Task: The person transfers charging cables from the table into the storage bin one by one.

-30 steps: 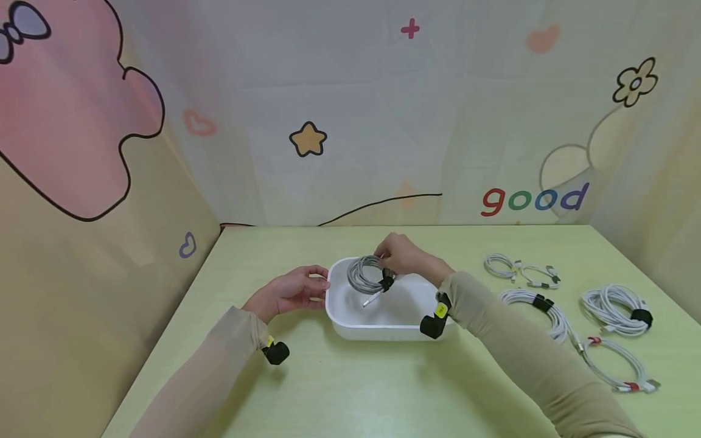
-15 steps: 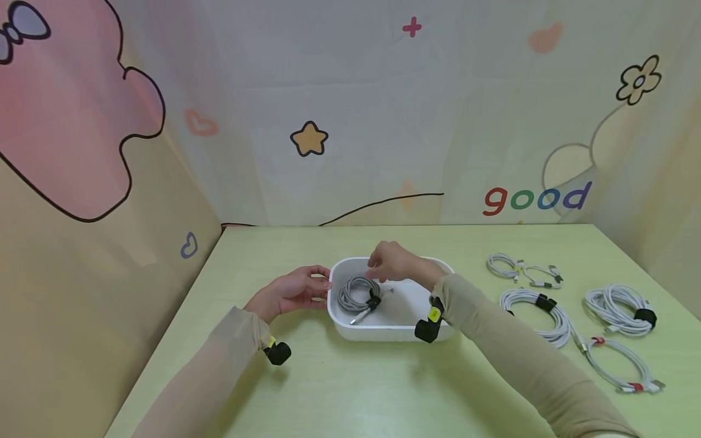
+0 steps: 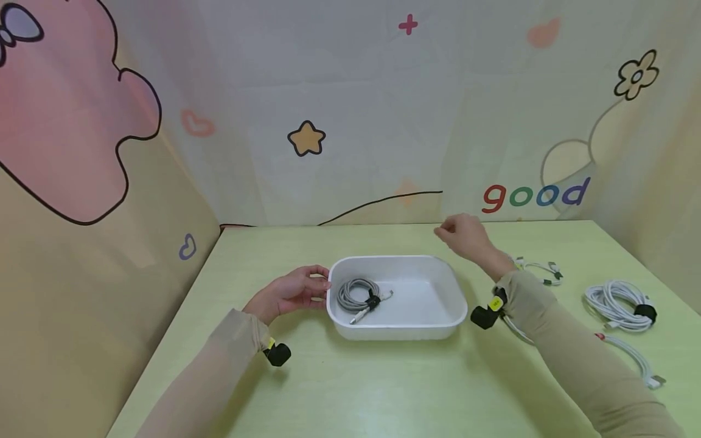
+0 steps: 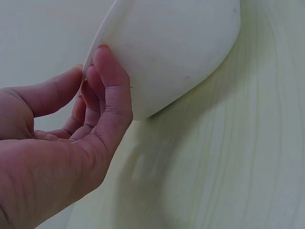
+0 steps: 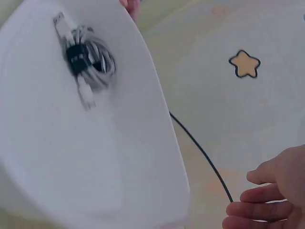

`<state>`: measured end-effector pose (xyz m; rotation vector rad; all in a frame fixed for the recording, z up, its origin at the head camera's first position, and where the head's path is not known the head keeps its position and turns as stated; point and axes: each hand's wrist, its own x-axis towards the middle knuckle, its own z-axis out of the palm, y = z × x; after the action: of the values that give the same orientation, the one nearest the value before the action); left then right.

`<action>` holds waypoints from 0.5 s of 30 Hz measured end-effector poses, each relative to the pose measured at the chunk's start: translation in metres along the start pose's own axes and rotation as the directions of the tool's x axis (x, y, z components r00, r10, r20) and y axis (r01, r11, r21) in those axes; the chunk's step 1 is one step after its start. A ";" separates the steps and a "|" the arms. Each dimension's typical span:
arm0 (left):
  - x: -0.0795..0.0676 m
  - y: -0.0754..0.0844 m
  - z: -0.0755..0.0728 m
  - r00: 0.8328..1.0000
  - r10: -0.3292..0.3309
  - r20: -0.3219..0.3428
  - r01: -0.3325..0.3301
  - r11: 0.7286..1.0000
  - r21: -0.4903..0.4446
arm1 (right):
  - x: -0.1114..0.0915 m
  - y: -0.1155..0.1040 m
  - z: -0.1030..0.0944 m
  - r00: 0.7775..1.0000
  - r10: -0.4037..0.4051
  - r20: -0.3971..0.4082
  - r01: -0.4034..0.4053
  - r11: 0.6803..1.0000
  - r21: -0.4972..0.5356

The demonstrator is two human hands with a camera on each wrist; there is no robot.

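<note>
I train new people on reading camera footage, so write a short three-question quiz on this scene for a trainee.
1. True or false: the coiled grey cable lies outside the white rounded-rectangular plastic tub.
2. Short answer: which of the person's two grips pinches the tub's edge?
3. Multiple choice: in the head view, what colour is the fastening strap on the thick white cable coil? A blue, B black, C yellow.

Key:
1. False; it lies inside.
2. The left grip.
3. B, black.
</note>
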<state>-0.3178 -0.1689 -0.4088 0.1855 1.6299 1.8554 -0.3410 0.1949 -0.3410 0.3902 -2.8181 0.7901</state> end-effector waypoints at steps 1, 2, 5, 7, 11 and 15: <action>0.000 0.000 0.000 1.000 0.001 0.002 -0.001 1.000 0.002 | -0.002 0.010 -0.004 0.999 0.029 -0.022 -0.029 0.999 -0.021; 0.001 0.000 0.001 1.000 0.002 0.002 -0.002 1.000 0.005 | -0.005 0.020 -0.009 0.998 0.052 -0.042 -0.053 0.998 -0.044; 0.002 0.000 0.002 1.000 0.008 0.006 -0.008 1.000 0.013 | -0.013 0.049 -0.019 0.990 0.113 -0.088 -0.123 0.986 -0.111; 0.003 -0.001 0.002 1.000 0.013 0.007 -0.013 1.000 0.019 | -0.019 0.066 -0.023 0.984 0.143 -0.104 -0.157 0.977 -0.146; 0.003 -0.004 0.002 1.000 0.005 -0.012 -0.005 1.000 0.018 | -0.027 0.094 -0.029 0.974 0.202 -0.098 -0.218 0.958 -0.185; 0.003 -0.004 0.002 1.000 0.015 -0.009 -0.014 1.000 0.022 | -0.031 0.112 -0.032 0.960 0.276 -0.051 -0.281 0.936 -0.212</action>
<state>-0.3178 -0.1658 -0.4135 0.1989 1.6605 1.8522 -0.3415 0.3101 -0.3761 -0.0537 -2.9374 0.5176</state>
